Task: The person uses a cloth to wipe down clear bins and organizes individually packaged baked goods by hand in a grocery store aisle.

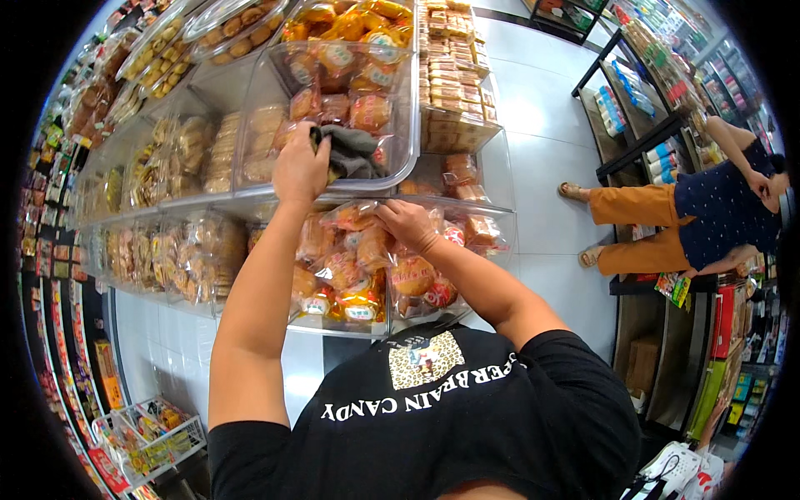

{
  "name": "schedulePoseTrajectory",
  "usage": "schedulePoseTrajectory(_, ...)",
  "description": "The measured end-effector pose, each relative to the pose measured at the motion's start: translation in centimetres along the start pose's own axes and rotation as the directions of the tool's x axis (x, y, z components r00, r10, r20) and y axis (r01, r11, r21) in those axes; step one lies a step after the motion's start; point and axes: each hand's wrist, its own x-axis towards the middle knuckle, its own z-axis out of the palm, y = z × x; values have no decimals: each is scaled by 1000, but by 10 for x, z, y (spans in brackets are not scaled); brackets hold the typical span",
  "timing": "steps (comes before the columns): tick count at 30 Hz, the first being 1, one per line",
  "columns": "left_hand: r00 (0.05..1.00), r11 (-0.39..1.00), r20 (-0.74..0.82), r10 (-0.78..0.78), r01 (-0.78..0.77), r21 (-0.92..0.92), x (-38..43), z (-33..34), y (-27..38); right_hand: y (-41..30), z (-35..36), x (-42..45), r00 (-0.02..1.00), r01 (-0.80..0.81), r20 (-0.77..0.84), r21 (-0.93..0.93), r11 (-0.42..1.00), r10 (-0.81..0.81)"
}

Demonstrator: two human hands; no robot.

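A dark grey cloth (355, 153) is bunched in my left hand (302, 167), over the clear plastic cover or bin (409, 150) of the upper tier. Wrapped cakes (370, 112) show through the plastic around it. Lower and to the right, my right hand (409, 224) bends its fingers down at the front tier, against the end of a clear-wrapped cake (351, 216). Whether the fingers grip the wrapper or only touch it cannot be told. Below that hand lie more wrapped cakes (412, 275) in a clear bin.
Clear bins of biscuits (187, 265) run to the left. Stacked packaged pastries (451, 87) stand at the upper right. Beyond the tiled floor (531, 169), a person (719, 206) stands beside dark shelves (637, 106). A white wire basket (150, 437) sits at lower left.
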Motion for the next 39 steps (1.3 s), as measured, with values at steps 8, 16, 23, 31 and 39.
schedulePoseTrajectory(8,993,996,78,-85,84,7,-1,-1,2,33,-35,-16,996,-92,19,347,933,91)
schedulePoseTrajectory(16,999,996,28,-30,33,-87,4,4,1,223,-18,-52,449,-675,562,-296,676,695)
schedulePoseTrajectory(23,997,980,59,-51,61,-189,3,5,-3,218,28,-38,37,-632,661,-565,530,750)
schedulePoseTrajectory(31,998,987,39,-49,55,-151,1,4,-8,247,69,-38,-56,-697,646,-571,434,761)
schedulePoseTrajectory(39,999,986,34,-19,24,-164,3,6,-6,260,54,-58,212,-860,567,-279,427,796)
